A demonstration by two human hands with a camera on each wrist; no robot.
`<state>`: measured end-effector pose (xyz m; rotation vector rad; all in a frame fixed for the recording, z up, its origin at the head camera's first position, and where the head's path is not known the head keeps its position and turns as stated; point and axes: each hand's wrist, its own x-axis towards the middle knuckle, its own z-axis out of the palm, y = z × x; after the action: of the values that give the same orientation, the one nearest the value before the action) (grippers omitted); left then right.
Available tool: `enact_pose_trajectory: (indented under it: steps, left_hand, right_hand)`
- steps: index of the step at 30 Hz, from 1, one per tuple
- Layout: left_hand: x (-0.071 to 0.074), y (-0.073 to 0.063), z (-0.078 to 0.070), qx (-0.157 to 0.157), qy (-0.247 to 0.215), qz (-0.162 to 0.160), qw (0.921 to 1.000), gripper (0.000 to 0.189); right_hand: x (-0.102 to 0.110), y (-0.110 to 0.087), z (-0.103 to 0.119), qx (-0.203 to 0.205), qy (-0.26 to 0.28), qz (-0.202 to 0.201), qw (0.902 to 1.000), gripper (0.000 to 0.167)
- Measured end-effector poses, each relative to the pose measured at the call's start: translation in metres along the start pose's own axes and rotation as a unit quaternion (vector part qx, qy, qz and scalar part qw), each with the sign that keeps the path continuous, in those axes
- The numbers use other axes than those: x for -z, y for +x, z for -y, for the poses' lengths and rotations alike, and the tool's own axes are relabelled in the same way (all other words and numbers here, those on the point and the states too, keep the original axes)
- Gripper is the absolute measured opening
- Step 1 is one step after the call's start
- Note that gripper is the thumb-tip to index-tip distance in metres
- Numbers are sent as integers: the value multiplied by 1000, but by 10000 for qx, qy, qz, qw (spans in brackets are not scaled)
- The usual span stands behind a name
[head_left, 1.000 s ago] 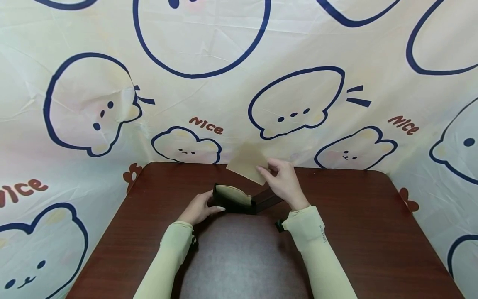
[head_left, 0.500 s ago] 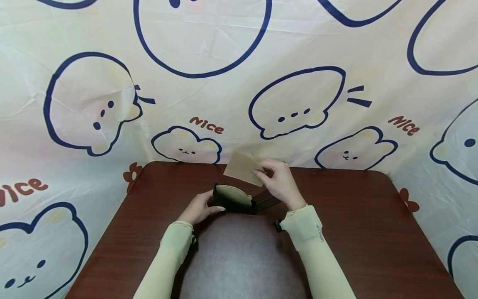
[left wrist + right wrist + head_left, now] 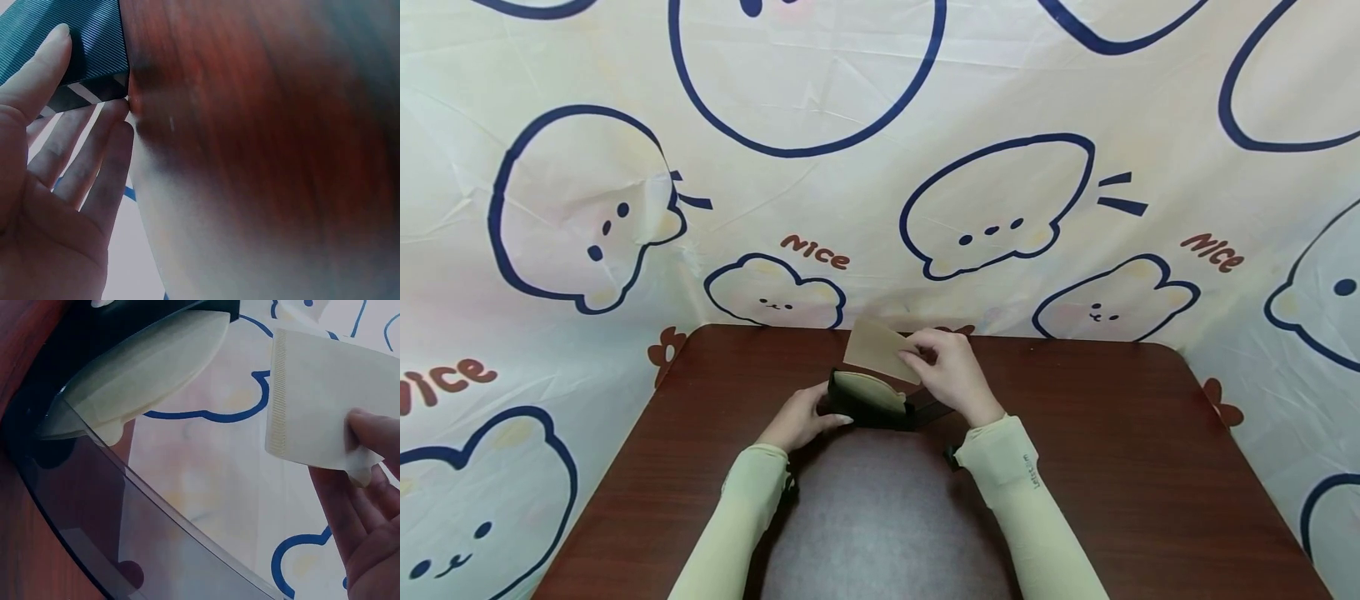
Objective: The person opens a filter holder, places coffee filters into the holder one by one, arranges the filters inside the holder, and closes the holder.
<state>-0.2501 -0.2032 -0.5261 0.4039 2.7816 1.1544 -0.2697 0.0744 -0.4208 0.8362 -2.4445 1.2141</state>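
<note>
My left hand grips the left end of a dark coffee filter box on the table. In the left wrist view the thumb lies on its ribbed face, with fingers behind. Inside the box stands a stack of pale paper filters, edges showing at the opening. The clear lid is swung out to the right. My right hand pinches a beige coffee filter between thumb and fingers, just above and behind the box. This filter's crimped edge shows in the right wrist view.
The dark brown wooden table ends just behind the box. A cartoon-printed cloth hangs close around its back and sides. A dark strap shows at the right cuff.
My right hand has moved left and a little down with the coffee filter, bringing it closer to the box opening. The left hand and the box have stayed put.
</note>
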Motion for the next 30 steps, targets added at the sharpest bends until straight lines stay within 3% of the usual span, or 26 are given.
enact_pose_trajectory:
  steps: [14, 30]
  left_hand:
    - [0, 0, 0, 87, 7, 29, 10000, 61]
    - [-1, -1, 0, 147, -13, -18, 9999, 60]
  right_hand:
    - [-17, -2, -4, -25, -122, 420, 9990, 3]
    - [-32, -3, -9, -20, -387, 456, 9982, 4]
